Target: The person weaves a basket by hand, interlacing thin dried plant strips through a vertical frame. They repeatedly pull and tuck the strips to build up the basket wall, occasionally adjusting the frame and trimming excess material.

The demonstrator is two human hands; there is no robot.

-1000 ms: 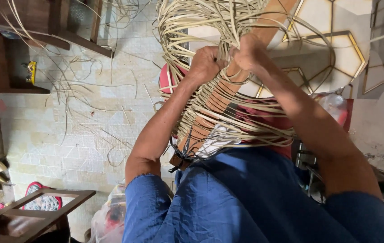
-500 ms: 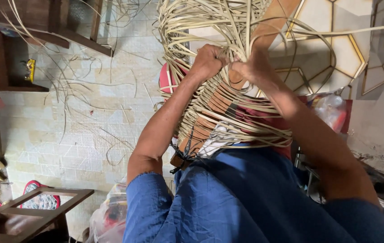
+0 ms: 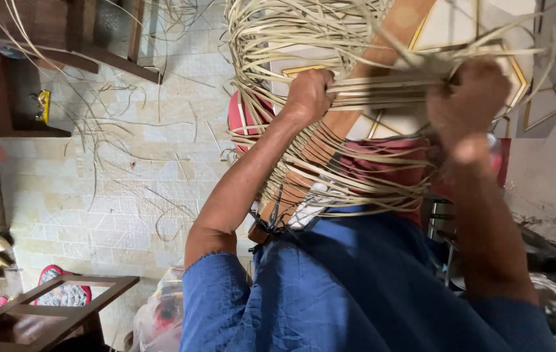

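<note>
1. Now I see my left hand fisted around cane strands stretched across to my right hand.
2. Right hand clenches their other end.
3. Beneath both hands sits the basket, on my lap.

Left hand and right hand both gripping taut cane strips above half-woven basket.

Blue short sleeves, forearms bare, no gloves.
</note>
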